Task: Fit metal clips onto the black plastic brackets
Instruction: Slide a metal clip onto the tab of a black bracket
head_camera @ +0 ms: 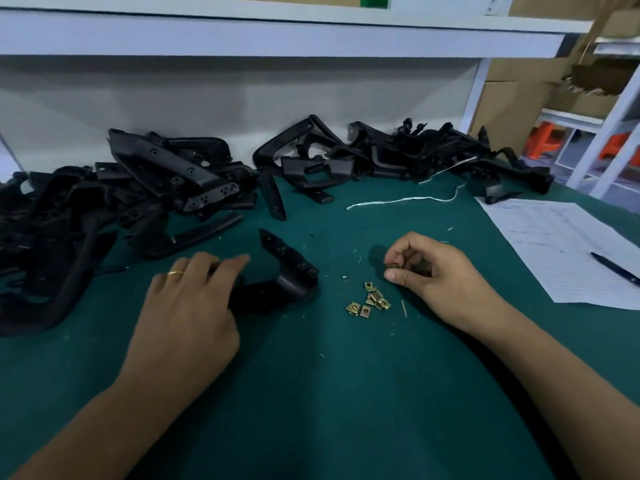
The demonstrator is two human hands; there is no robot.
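A black plastic bracket (284, 271), bent in an L shape, lies on the green table (311, 393) in front of me. My left hand (190, 306) lies over its near left end, thumb against the plastic and fingers reaching across it. My right hand (433, 275) hovers to the right with its fingers curled, pinching a brass-coloured metal clip (392, 266) between thumb and fingertips. A small heap of several loose metal clips (372, 301) lies on the table between my hands, just below my right thumb.
Two piles of black brackets lie at the back, one on the left (114, 209) and one at centre right (398, 157). A white cord (408, 199) trails across the cloth. A printed sheet (561, 247) with a pen (614, 268) lies at the right.
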